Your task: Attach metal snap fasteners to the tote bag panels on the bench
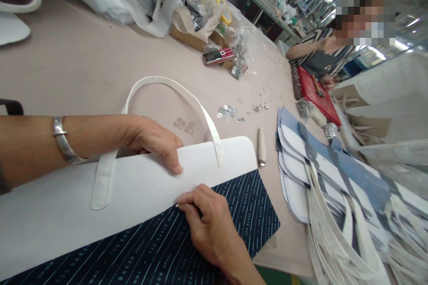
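The white-and-navy tote bag (133, 191) lies flat on the surface (83, 71), its upper edge slanting and its white strap handle (160, 79) arched above. The navy part is printed with lettering and diagonal stripes. The body looks light and fairly stiff (perhaps coated, so a little slippery), while the strap seems limp. A firm hold is best taken at the upper edge, where both faces can be pinched.

That edge is held by the left hand (155, 140), its grip closed, thumb on the white face and fingers hidden behind. By the right hand (209, 222), thumb and forefinger are brought together at the white-navy border; whether anything is pinched in that grip cannot be told.

Beyond the bag, small metal discs (228, 110) are scattered near a wrapped-handle tool (261, 144). Stacked bags with straps (290, 142) are seen at the right, and a phone (219, 56) beside crumpled plastic farther back. Across the surface, a red tray (309, 87) is attended by a co-worker in striped sleeves (321, 49), under factory lights.
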The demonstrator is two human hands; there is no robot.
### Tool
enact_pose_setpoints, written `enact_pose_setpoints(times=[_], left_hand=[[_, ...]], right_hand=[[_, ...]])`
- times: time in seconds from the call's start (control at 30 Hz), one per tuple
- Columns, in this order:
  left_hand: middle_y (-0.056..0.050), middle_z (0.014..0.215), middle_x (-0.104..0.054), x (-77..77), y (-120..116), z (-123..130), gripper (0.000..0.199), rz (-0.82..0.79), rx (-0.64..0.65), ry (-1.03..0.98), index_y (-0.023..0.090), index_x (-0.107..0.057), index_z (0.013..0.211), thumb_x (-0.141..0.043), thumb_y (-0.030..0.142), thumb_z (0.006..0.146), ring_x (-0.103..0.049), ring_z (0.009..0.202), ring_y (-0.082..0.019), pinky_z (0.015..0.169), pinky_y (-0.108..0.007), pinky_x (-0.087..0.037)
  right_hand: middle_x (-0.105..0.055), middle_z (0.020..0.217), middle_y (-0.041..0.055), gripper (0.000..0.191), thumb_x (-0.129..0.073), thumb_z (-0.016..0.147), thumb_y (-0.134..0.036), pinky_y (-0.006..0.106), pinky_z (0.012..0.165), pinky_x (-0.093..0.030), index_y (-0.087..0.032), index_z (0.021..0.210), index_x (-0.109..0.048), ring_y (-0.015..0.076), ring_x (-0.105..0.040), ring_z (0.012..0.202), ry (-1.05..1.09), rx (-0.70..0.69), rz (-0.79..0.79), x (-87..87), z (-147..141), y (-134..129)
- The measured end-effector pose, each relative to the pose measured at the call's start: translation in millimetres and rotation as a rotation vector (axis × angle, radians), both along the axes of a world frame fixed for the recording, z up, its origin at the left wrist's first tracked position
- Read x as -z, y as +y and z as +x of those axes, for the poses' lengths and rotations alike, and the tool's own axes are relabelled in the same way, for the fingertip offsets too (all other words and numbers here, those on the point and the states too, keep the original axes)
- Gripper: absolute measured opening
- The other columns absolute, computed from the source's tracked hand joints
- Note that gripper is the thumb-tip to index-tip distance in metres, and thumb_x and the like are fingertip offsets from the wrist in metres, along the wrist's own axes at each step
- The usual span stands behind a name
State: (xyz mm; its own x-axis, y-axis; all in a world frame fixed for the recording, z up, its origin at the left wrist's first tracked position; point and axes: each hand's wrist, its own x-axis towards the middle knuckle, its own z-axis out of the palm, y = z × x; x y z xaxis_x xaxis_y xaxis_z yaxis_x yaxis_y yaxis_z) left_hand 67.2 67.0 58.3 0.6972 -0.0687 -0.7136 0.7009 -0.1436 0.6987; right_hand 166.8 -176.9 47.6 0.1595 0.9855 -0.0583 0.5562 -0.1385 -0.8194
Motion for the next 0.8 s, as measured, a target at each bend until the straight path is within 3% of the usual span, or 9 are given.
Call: enact_pose_setpoints(times=[0.1,0.2,0.3,0.57,0.8], left_hand=[[-0.014,0.075,-0.078,2.7,0.7,-0.3,0.036,-0.169,0.011,0.088,0.024,-0.078,0.083,-0.082,0.047,0.056,-0.076,0.069,-0.036,0.058,-0.044,-0.065],[-0.014,0.077,-0.079,4.3,0.5,-1.5,0.036,-0.187,-0.003,0.087,0.024,-0.077,0.084,-0.082,0.047,0.057,-0.076,0.070,-0.036,0.060,-0.045,-0.065],[-0.014,0.078,-0.079,4.7,-1.2,-3.0,0.036,-0.201,-0.005,0.072,0.024,-0.077,0.086,-0.078,0.049,0.060,-0.076,0.072,-0.036,0.064,-0.045,-0.066],[-0.014,0.080,-0.079,2.3,-5.7,-2.5,0.037,-0.160,-0.033,0.076,0.024,-0.077,0.085,-0.079,0.049,0.058,-0.078,0.076,-0.038,0.066,-0.047,-0.067],[-0.013,0.078,-0.080,12.7,-7.4,-5.1,0.035,-0.255,-0.026,0.048,0.025,-0.074,0.079,-0.081,0.053,0.058,-0.076,0.071,-0.037,0.066,-0.048,-0.066]], right_hand=[[-0.073,0.088,0.0039,0.020,-0.060,0.100,-0.013,0.026,0.078,-0.053,-0.021,0.093,-0.077,0.0162,-0.069,0.079,-0.043,-0.041,-0.010,-2.1,0.4,1.5],[-0.073,0.089,0.0035,0.015,-0.061,0.098,-0.013,0.028,0.077,-0.052,-0.021,0.094,-0.073,0.0174,-0.069,0.080,-0.059,-0.040,-0.058,-1.7,0.7,1.9],[-0.069,0.080,-0.0006,0.008,-0.069,0.091,-0.015,0.026,0.069,-0.049,-0.022,0.093,-0.067,0.0155,-0.065,0.071,0.019,0.065,-0.132,0.8,1.1,1.4],[-0.065,0.075,-0.0046,0.021,-0.078,0.086,-0.013,0.024,0.066,-0.044,-0.022,0.079,-0.060,0.0123,-0.057,0.066,0.117,0.158,-0.178,2.8,2.5,6.6],[-0.063,0.071,-0.0057,0.027,-0.079,0.079,-0.007,0.022,0.064,-0.041,-0.022,0.073,-0.057,0.0108,-0.053,0.064,0.132,0.222,-0.198,3.1,-0.7,12.0]])
